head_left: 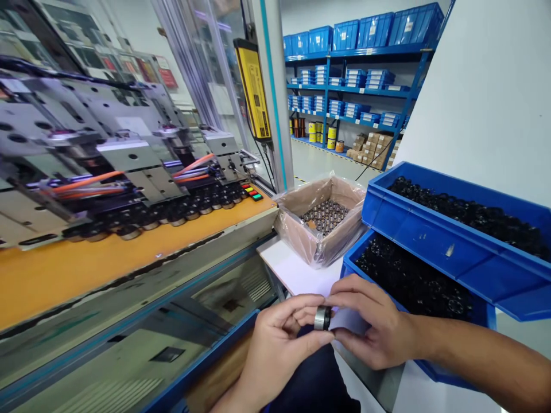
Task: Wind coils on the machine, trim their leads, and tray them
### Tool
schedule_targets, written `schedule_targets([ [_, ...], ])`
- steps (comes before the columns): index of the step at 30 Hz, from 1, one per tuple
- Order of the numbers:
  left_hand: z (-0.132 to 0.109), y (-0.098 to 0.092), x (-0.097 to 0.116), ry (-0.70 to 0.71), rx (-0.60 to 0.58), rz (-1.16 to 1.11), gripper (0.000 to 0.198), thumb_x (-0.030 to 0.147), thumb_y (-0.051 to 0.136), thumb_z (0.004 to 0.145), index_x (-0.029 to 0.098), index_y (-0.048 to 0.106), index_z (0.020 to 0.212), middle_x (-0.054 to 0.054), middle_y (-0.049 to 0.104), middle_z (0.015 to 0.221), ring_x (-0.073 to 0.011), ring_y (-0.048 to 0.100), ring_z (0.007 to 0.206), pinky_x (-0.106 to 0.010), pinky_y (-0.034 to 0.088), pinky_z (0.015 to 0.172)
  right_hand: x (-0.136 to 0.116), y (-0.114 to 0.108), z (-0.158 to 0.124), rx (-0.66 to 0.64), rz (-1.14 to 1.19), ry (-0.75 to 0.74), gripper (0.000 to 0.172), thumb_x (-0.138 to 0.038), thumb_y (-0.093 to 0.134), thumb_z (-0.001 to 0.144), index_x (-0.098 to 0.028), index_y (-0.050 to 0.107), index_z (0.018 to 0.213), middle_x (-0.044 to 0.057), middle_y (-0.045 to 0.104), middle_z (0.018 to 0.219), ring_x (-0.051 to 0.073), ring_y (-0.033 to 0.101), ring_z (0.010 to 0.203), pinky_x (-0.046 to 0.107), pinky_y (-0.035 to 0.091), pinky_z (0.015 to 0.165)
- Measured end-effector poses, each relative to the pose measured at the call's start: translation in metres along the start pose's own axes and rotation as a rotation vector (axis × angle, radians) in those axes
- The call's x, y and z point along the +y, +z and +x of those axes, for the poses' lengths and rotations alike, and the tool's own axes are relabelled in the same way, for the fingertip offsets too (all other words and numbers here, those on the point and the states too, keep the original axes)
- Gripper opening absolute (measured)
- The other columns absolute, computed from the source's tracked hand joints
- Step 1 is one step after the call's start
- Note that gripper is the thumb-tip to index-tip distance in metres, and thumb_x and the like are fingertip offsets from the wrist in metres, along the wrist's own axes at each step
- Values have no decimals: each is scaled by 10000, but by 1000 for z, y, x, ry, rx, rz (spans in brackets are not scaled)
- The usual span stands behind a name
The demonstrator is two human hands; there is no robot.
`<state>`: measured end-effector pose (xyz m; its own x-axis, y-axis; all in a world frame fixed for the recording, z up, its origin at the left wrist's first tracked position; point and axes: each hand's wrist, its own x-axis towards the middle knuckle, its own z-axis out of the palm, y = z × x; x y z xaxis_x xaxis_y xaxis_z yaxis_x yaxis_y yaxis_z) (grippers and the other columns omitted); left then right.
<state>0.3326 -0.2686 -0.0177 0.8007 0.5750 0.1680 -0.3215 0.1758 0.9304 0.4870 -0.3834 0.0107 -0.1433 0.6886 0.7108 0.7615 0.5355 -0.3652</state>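
Observation:
Just above my lap, my left hand (284, 338) pinches a small metal ring with a black end piece (321, 318) between thumb and fingers. My right hand (368, 321) meets it from the other side, thumb and fingertips closed at the black end. Whether the black end is a separate piece, I cannot tell. A pale patch shows in the gap of my right hand; I cannot make out what it is. Just behind the right hand is the lower blue bin (350, 264), holding many small black parts (408, 281).
An upper blue bin (430, 232) of black parts sits over the lower one. A plastic-lined carton (297, 241) holds metal parts. On the left, a machine (146, 178) has black-and-metal parts (185, 212) lined along its orange worktop (129, 258). Blue shelving (370, 89) stands behind.

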Motion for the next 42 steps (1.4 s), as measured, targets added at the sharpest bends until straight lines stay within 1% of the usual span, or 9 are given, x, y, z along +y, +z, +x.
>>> schedule_targets([
  [4,-1,0,1,13,-7,-32,347,29,850,608,194,791,908,-42,815,795,-162,761,710,-203,610,705,0,1,1,29,-186,-137,285,-45,565,882,-92,567,1164,136,618,977,199,618,922,313,585,778],
  [7,-2,0,1,-4,-30,-58,359,17,844,615,214,796,911,-30,818,808,-146,762,720,-184,603,722,3,2,1,44,-206,-186,262,-60,567,891,-74,566,1153,141,619,957,204,609,911,328,588,770],
  [13,-1,1,1,8,-15,-60,377,0,841,609,228,799,905,-29,824,831,-144,771,747,-155,595,708,4,3,-1,46,-198,-207,257,-38,590,876,-49,594,1132,149,627,964,204,614,919,327,586,796],
  [18,-4,-1,-4,52,52,-38,378,14,874,569,214,803,882,-38,824,874,-155,771,751,-163,601,709,2,2,0,73,-177,-121,267,-101,628,888,-75,601,1152,138,635,968,204,625,918,349,587,788],
  [25,0,-1,-1,-30,-19,-80,410,15,881,561,242,811,896,-37,823,805,-161,777,709,-167,605,692,3,1,0,54,-168,-180,195,-68,585,903,-73,635,1091,137,644,957,194,625,917,351,585,829],
  [30,1,-3,-1,-58,-14,-37,405,32,895,537,234,819,879,-46,820,787,-183,777,694,-202,620,692,5,0,0,47,-200,-228,180,-82,558,924,-78,635,1086,121,646,924,184,619,881,326,595,789],
  [36,-1,-7,-4,-116,-18,-24,380,80,909,542,212,818,887,-66,819,789,-192,773,679,-230,627,682,4,-2,2,4,-258,-257,181,-96,542,937,-39,638,1080,107,628,834,174,595,755,292,573,668],
  [39,-3,3,-10,-73,39,-63,354,97,906,558,211,808,878,-60,823,815,-188,772,712,-238,625,702,3,-2,2,-1,-332,-317,221,-135,573,935,-9,615,1112,111,641,808,186,599,740,301,578,630],
  [42,-6,14,-16,28,137,-91,303,122,909,565,223,789,824,-47,822,880,-195,772,782,-260,621,762,3,0,-1,34,-390,-313,247,-150,533,951,-8,598,1142,120,657,812,204,622,750,326,587,613],
])
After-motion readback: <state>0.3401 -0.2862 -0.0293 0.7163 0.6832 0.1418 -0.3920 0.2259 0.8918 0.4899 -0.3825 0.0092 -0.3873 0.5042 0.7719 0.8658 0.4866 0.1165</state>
